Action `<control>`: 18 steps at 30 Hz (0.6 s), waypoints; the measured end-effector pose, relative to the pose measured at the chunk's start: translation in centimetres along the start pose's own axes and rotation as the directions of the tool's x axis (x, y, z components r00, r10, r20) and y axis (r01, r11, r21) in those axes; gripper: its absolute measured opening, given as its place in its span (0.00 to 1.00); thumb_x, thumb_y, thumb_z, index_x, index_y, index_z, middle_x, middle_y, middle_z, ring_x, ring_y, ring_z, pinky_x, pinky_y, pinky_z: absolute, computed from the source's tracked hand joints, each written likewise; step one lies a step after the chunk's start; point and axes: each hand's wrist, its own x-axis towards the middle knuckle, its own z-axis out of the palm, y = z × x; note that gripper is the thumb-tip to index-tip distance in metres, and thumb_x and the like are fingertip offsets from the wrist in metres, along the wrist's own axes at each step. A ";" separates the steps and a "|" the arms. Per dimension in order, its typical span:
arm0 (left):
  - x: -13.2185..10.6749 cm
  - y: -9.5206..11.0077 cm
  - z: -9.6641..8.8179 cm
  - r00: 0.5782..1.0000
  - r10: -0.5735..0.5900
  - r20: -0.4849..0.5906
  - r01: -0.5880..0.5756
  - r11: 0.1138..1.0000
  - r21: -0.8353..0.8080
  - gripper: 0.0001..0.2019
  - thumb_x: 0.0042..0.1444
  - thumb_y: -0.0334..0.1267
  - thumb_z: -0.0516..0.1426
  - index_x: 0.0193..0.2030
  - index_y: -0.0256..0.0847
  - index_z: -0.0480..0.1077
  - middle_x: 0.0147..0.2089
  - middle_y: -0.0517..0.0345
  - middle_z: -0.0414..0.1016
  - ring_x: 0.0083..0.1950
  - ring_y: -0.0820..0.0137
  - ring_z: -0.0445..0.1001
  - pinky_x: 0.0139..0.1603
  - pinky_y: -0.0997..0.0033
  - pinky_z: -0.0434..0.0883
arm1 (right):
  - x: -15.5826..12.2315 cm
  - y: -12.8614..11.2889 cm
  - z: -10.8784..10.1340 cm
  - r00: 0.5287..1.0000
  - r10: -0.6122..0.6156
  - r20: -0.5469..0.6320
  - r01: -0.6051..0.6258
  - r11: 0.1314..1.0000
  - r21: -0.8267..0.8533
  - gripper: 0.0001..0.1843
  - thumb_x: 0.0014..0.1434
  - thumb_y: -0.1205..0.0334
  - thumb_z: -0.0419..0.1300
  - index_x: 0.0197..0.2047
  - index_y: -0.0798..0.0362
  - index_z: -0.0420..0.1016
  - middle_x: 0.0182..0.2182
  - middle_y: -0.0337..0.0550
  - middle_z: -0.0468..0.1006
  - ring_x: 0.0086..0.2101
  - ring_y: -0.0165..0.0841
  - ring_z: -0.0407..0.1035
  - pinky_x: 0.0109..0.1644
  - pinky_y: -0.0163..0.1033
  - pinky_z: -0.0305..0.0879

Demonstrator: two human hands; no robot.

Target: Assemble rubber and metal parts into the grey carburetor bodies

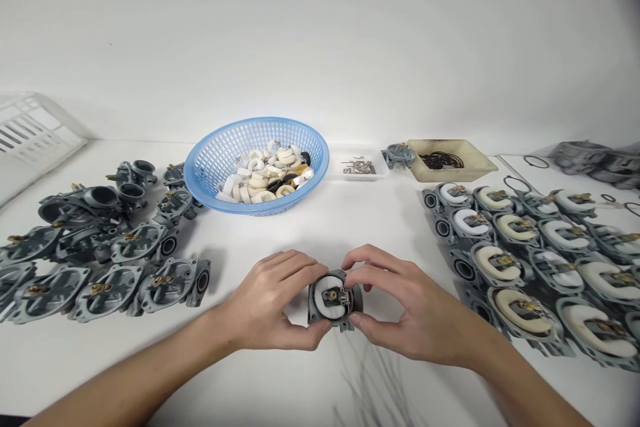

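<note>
A grey metal carburetor body (320,320) sits in front of me with its round open side facing up. Inside it lies a white C-shaped float (324,306), with small brass parts in the middle. My left hand (280,300) grips the body's left side, thumb at the near edge and fingers at the far edge. On the right side, my right hand (400,303) has its thumb at the near edge and fingertips bent over the far right rim. Whether a small part is under those fingertips I cannot make out.
A blue basket (200,173) holds white, cream and black floats. Behind are a clear tray (370,175) of metal pins and a beige tray (473,160) with black rings. Carburetor bodies without floats (107,290) stand left; rows with floats (525,310) stand right.
</note>
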 end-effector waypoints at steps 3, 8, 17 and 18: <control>0.0 0.0 0.0 1.000 0.004 -0.001 -0.004 1.000 0.000 0.27 0.51 0.40 0.64 0.58 0.39 0.66 0.45 0.47 0.79 0.44 0.57 0.80 0.44 0.57 0.79 | -0.1 0.1 0.0 1.000 -0.004 0.014 0.004 1.000 -0.006 0.13 0.60 0.66 0.62 0.47 0.46 0.68 0.51 0.39 0.71 0.37 0.29 0.70 0.40 0.36 0.67; 0.0 -0.1 0.1 1.000 0.005 -0.004 -0.005 1.000 0.002 0.26 0.52 0.40 0.64 0.58 0.39 0.66 0.45 0.48 0.79 0.43 0.58 0.80 0.44 0.57 0.79 | -0.1 0.2 0.2 1.000 -0.018 -0.007 0.018 1.000 -0.007 0.12 0.61 0.67 0.61 0.47 0.46 0.68 0.50 0.39 0.71 0.37 0.28 0.69 0.39 0.35 0.65; -0.1 -0.1 0.0 1.000 0.003 0.001 -0.003 1.000 -0.004 0.27 0.51 0.39 0.65 0.57 0.38 0.66 0.45 0.48 0.79 0.43 0.58 0.79 0.44 0.58 0.78 | -0.1 0.3 0.2 0.999 -0.029 -0.035 0.028 1.000 -0.005 0.13 0.60 0.69 0.61 0.47 0.45 0.68 0.49 0.37 0.71 0.36 0.27 0.69 0.38 0.34 0.65; -0.1 -0.1 0.1 1.000 0.002 0.002 -0.002 1.000 -0.004 0.27 0.52 0.40 0.65 0.57 0.38 0.66 0.45 0.48 0.79 0.43 0.58 0.79 0.44 0.58 0.78 | -0.1 0.2 0.3 0.999 -0.033 -0.038 0.033 0.999 -0.004 0.13 0.60 0.69 0.61 0.47 0.45 0.68 0.49 0.37 0.71 0.36 0.27 0.69 0.38 0.34 0.65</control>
